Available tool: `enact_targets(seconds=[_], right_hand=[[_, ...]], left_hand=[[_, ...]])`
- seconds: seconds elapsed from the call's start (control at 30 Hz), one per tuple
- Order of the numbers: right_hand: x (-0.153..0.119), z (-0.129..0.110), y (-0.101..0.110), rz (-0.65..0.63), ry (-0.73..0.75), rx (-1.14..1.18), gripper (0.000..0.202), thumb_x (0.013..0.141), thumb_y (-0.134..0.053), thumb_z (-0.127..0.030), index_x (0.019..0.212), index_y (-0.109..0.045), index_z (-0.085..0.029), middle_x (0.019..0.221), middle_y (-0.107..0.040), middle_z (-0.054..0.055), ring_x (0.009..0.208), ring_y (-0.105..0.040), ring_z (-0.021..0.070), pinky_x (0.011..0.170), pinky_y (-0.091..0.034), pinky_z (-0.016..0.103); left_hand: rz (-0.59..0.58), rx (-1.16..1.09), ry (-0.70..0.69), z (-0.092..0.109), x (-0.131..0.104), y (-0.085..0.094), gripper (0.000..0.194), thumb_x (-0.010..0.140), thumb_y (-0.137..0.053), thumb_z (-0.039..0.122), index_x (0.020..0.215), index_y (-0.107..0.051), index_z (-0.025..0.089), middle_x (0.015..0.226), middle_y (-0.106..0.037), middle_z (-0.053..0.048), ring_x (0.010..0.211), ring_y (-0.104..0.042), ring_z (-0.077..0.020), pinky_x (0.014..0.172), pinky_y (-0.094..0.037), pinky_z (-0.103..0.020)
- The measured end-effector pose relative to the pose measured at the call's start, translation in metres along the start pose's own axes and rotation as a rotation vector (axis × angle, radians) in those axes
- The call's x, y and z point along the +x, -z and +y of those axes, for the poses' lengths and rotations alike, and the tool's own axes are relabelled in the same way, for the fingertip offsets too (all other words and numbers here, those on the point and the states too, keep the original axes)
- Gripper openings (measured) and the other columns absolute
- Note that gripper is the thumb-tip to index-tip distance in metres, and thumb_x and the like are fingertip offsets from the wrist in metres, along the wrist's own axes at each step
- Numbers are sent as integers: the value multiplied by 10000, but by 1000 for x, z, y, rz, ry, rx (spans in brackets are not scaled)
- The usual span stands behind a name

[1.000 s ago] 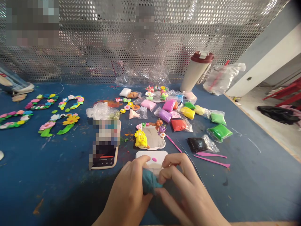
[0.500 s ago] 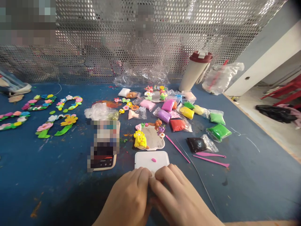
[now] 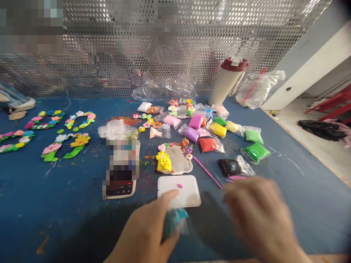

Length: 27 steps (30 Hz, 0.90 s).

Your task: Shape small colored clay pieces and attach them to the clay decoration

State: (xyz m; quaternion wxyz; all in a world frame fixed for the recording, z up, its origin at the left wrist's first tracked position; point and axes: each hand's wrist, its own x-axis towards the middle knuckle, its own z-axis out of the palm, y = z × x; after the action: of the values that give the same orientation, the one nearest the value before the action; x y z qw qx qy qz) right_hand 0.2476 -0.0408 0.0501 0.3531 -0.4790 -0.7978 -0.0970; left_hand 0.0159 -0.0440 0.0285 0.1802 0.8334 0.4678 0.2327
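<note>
My left hand [image 3: 148,226] is closed round a small clear bag of blue clay [image 3: 179,215], just in front of the white board [image 3: 189,193]. A small pink oval of clay [image 3: 180,186] lies on that board. My right hand [image 3: 257,215] is smeared by motion above the table on the right, and its fingers cannot be made out. It covers most of the pink modelling tools [image 3: 236,178] and is nearest to them. Behind the board lies a small mirror [image 3: 178,160] edged with clay figures, including a yellow one [image 3: 163,163] at its left.
Bags of coloured clay, such as the red bag [image 3: 207,144] and black bag [image 3: 229,167], spread across the middle and right. A phone [image 3: 120,190] lies left of the board. Flower-decorated rings [image 3: 78,140] lie far left; a tumbler [image 3: 226,82] stands at the back.
My hands, together over the board's front edge before, are now apart. The right hand has swung right over the pink tools. The bag of blue clay now shows in my left hand.
</note>
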Motion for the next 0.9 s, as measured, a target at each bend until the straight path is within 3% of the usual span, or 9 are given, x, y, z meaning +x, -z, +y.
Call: enact_targets(seconds=[0.07, 0.1, 0.17, 0.27, 0.37, 0.5, 0.63, 0.73, 0.9], right_hand=[[-1, 9, 3, 194, -460, -1, 132, 943, -477, -217, 869, -587, -210, 851, -555, 55, 837, -525, 201, 713, -396, 329], [-2, 9, 2, 193, -596, 162, 154, 956, -457, -254, 890, -593, -222, 854, -571, 51, 858, -546, 202, 727, -410, 333], [-2, 1, -6, 38, -671, 573, 191, 972, -434, -313, 967, -616, -255, 827, -620, 24, 784, -585, 172, 715, -443, 314], [-1, -22, -26, -141, -791, 1111, 187, 953, -499, -302, 1117, -586, -318, 903, -661, -5, 687, -597, 121, 676, -474, 272], [1, -38, -40, -136, -951, 1414, 113, 888, -615, -291, 995, -649, -287, 860, -611, -17, 720, -545, 97, 679, -453, 210], [2, -39, -45, -109, -1173, 1670, 72, 837, -672, -282, 877, -673, -222, 804, -508, -13, 689, -432, 80, 638, -401, 158], [1, -38, -44, -129, -1128, 1753, 109, 864, -621, -315, 899, -656, -218, 853, -483, 3, 684, -399, 96, 625, -399, 182], [1, -40, -41, -162, -952, 1500, 80, 855, -639, -258, 932, -632, -278, 852, -485, -20, 722, -416, 106, 661, -395, 180], [0, -37, -34, -300, -734, 1154, 305, 823, -629, -103, 1010, -592, -341, 964, -531, -48, 815, -449, 106, 749, -398, 169]], left_hand=[[88, -24, 180, -1, 2, 7, 293, 892, -500, 255, 1182, -462, 270, 985, -741, -9, 802, -732, -181, 641, -591, -235], [121, -48, 248, -1, 3, 9, 254, 904, -512, 290, 1155, -479, 273, 945, -740, 4, 757, -729, -166, 613, -584, -215], [159, -112, 298, 2, 7, 11, 258, 906, -530, 326, 1154, -482, 272, 881, -731, 22, 694, -716, -140, 591, -573, -186], [169, -156, 246, 7, 12, 6, 334, 892, -535, 299, 1211, -446, 255, 910, -733, 5, 741, -721, -145, 613, -580, -193], [157, -129, 189, 10, 15, -2, 371, 883, -505, 259, 1242, -417, 235, 1006, -731, -42, 849, -725, -179, 637, -599, -242], [148, -84, 166, 10, 15, -7, 390, 873, -487, 232, 1255, -407, 228, 1041, -725, -70, 891, -722, -214, 677, -613, -316], [141, -69, 137, 9, 15, -8, 435, 847, -491, 185, 1268, -389, 223, 1075, -717, -90, 918, -716, -232, 709, -611, -350], [111, -72, 115, 8, 16, -8, 476, 815, -521, 150, 1261, -380, 234, 1079, -716, -90, 912, -715, -240, 713, -608, -366], [11, -127, 164, 6, 16, -12, 544, 773, -568, 114, 1258, -378, 269, 1101, -710, -75, 924, -710, -258, 723, -605, -405]])
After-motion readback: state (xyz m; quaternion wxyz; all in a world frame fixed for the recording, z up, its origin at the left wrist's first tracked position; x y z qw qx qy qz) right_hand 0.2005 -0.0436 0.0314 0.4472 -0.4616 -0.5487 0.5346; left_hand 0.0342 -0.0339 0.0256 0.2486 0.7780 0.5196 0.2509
